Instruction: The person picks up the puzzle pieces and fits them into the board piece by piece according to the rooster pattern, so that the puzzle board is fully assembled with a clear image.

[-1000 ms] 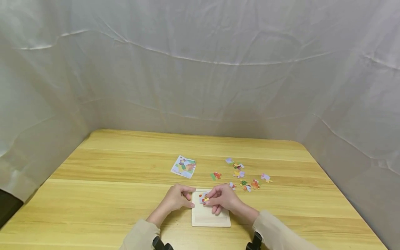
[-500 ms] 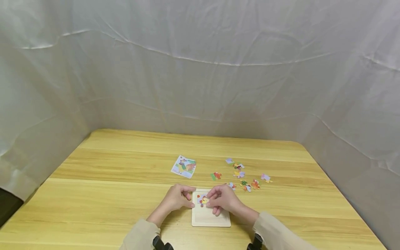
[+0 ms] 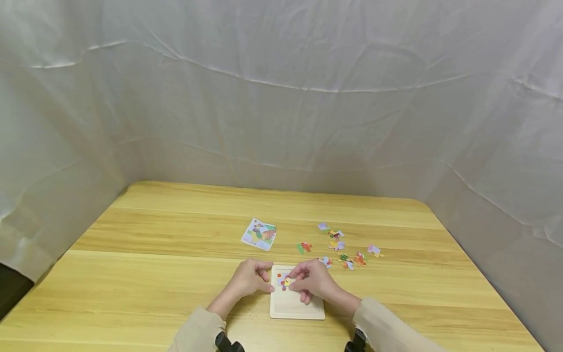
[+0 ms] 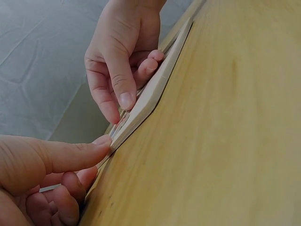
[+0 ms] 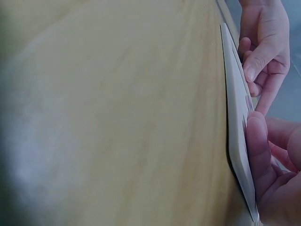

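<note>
Puzzle piece [image 3: 286, 282], yellow and red: within the upper left of a pale tray [image 3: 292, 308], partly covered by fingers. Right hand [image 3: 314, 278]: thumb and forefinger pinching the piece at its right side. Left hand [image 3: 247, 279]: thumb and forefinger gripping the tray at its left edge. Loose pieces [image 3: 336, 245]: scattered beyond, to the right. Picture card [image 3: 256, 233]: upper left of the tray. Table [image 3: 154, 293]: wood-grained. Cloth [image 3: 272, 122]: grey, behind.
</note>
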The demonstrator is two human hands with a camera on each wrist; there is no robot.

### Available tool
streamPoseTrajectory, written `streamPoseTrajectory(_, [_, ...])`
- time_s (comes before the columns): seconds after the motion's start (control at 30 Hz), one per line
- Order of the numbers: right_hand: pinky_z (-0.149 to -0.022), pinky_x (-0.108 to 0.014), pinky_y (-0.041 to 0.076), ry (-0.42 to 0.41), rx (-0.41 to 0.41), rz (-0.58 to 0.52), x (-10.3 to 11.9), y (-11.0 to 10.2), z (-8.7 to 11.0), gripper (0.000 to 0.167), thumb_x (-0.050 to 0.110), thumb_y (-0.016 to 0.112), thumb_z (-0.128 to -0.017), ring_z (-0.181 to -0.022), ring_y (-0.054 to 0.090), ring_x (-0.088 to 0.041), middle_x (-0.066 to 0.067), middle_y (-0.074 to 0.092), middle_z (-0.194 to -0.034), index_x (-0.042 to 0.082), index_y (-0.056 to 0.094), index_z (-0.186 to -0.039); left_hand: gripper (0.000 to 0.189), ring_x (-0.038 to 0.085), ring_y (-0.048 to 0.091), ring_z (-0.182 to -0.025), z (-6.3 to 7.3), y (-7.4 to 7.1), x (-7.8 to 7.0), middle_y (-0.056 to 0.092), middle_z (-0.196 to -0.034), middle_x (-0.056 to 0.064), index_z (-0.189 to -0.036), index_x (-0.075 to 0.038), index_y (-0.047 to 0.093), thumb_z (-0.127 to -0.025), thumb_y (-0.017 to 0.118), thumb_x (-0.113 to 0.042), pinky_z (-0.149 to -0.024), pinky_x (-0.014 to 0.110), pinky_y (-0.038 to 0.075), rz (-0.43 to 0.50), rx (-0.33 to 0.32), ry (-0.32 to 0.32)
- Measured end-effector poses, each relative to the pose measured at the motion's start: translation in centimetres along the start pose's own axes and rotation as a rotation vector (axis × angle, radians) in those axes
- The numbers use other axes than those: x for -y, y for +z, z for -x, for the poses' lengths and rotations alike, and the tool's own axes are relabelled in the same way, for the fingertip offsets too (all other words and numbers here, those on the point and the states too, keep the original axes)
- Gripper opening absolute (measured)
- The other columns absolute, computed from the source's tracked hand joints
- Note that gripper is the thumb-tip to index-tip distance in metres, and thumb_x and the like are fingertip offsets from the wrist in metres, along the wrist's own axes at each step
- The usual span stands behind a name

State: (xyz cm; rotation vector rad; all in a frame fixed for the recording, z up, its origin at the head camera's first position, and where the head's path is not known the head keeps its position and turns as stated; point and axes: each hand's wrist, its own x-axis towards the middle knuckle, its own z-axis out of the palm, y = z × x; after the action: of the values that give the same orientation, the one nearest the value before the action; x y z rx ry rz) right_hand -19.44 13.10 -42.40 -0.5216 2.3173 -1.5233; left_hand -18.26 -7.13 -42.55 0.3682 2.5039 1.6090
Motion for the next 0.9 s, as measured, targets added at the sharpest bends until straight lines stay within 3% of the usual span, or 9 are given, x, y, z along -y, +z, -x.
streamPoseTrajectory(0.9, [-0.034,-0.03,0.043,-0.007,-0.001,0.047,0.7,0.22,-0.64,0.023,0.001,0.068,-0.075,-0.033,0.048,-0.007,-0.007,0.056,-0.058,-0.006,0.064,-0.096,0.054,0.009,0.037,-0.052,-0.1,-0.05,0.25,0.051,-0.063,0.001,-0.111,0.009,0.057,-0.062,0.077,0.003,-0.044,0.017,0.029,-0.004,0.024,-0.003])
